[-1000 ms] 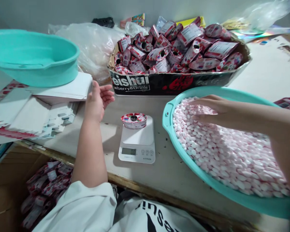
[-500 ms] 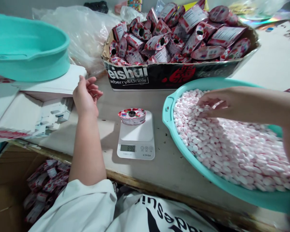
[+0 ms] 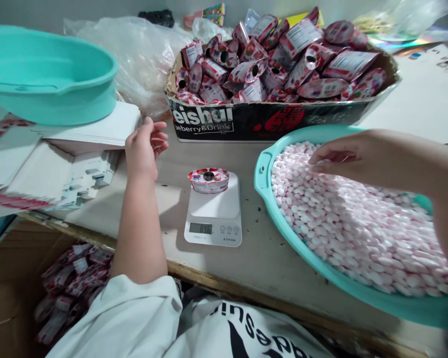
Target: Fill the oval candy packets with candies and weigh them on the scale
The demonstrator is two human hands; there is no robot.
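A small red-and-white printed container [image 3: 208, 180] stands on a white digital scale [image 3: 214, 214] in the middle of the table. My left hand [image 3: 145, 145] hovers left of the scale near a stack of flat white cartons [image 3: 59, 159]; its fingers are curled loosely and hold nothing. My right hand [image 3: 339, 154] reaches into a teal basin [image 3: 265, 184] full of pink-and-white candies [image 3: 358, 223]. Its fingers are pinched together just over the candies; whether they hold any is hidden.
A black cardboard box [image 3: 269, 117] heaped with printed containers stands behind the scale. A second teal basin [image 3: 48, 79] rests on the cartons at the left, with plastic bags [image 3: 142, 54] behind. More printed packs lie in a box [image 3: 70, 283] below the table edge.
The scale reading went from zero to a weight. My right hand, flat on the candies before, has closed into a pinch. My left hand's fingers have curled slightly.
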